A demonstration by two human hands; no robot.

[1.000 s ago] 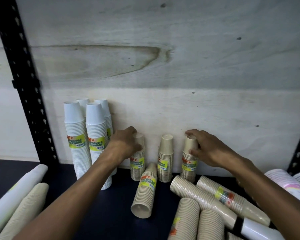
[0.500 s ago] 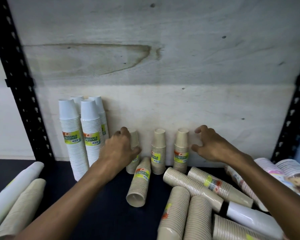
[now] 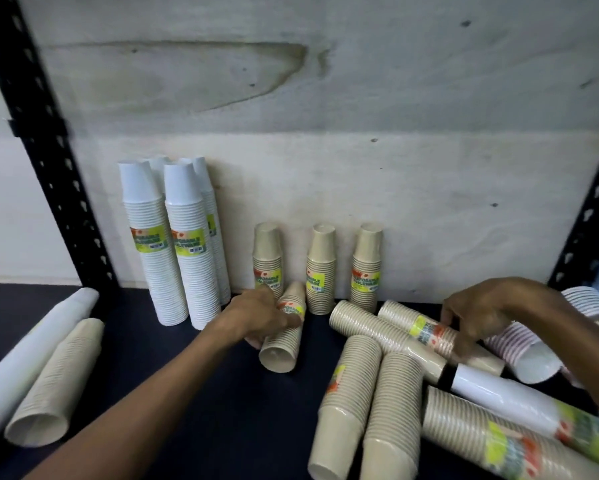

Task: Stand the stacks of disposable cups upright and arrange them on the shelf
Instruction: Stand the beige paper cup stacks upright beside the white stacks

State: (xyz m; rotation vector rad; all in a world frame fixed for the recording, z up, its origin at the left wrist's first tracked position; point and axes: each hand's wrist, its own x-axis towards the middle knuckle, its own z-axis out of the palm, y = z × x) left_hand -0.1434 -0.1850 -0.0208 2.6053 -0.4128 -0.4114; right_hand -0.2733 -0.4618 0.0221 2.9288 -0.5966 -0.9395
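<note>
Head view shows the left hand [image 3: 260,315] curling its fingers round a short tan stack [image 3: 284,332] lying at about 7 o'clock from the three upright tan stacks [image 3: 320,268] at the back board, while the right hand [image 3: 481,315] pinches a labelled tan stack [image 3: 419,329] lying atop the pile at 4 o'clock. Lifting either could go wrong: swinging the short stack up may topple the nearest upright one, and pulling the labelled stack may roll its touching neighbours forward off the shelf [image 3: 194,386].
</note>
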